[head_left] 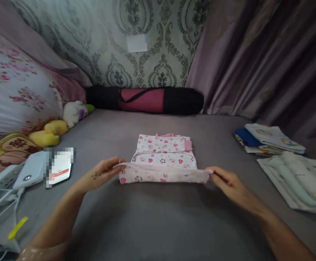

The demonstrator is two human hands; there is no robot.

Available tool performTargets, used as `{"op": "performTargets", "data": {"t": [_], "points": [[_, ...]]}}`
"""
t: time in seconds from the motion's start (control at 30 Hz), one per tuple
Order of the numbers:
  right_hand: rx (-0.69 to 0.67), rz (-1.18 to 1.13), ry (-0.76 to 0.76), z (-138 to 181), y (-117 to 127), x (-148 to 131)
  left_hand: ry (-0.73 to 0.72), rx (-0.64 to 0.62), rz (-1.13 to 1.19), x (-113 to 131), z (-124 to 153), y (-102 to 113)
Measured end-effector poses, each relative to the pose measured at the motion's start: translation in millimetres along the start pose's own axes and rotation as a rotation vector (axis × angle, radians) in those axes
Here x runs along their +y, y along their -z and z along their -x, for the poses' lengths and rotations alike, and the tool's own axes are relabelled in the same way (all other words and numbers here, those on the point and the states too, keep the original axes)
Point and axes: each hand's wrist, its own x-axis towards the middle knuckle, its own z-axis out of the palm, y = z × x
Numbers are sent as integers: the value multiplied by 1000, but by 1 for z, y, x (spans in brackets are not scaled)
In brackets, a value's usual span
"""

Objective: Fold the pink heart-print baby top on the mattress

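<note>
A small white shirt [163, 159] with pink hearts and pink trim lies on the grey sheet in front of me. Its sleeves are folded in over the body, and a pink cuff shows at the upper right. My left hand [102, 174] pinches the left corner of the hem. At the opposite corner, my right hand [230, 185] pinches the cloth between thumb and fingers. Between both hands the hem edge is stretched straight and turned up, with its paler inner side showing.
Folded clothes [272, 139] are stacked at the right, with packaged white cloths [301, 181] nearer me. A black and pink roll bag [144, 99] lies along the wall. Left are plush toys [46, 134], a phone [61, 166], a power bank [31, 169] and cables [16, 206].
</note>
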Motion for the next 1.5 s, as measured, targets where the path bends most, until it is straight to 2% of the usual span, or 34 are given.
{"op": "performTargets", "data": {"t": [0.2,0.43,0.67,0.77,0.87,0.93,1.03,1.13,1.23,1.37,1.5], "points": [[223,-189,-22,-74,0,13,66,212,242,-5,-69,-3],[388,-138,-114,-137,-15,45,205,385,435,-19,-129,-14],[493,70,-301,-175,-31,58,252,438,389,-32,-168,-26],[520,114,-310,-182,-38,58,220,457,285,-45,-183,-31],[493,141,-305,-185,-44,57,243,496,164,-54,-194,-34],[468,159,-330,-186,-45,58,315,537,153,-54,-197,-34],[485,114,-395,-186,-42,61,421,592,274,-47,-190,-32],[505,-57,-466,-176,-35,65,455,619,410,-38,-169,-30],[423,-167,-522,-152,-32,64,464,547,363,-32,-137,-31],[352,37,-487,-118,-41,48,377,405,155,-29,-101,-41],[321,227,-438,-100,-55,27,317,346,66,-37,-89,-51]]}}
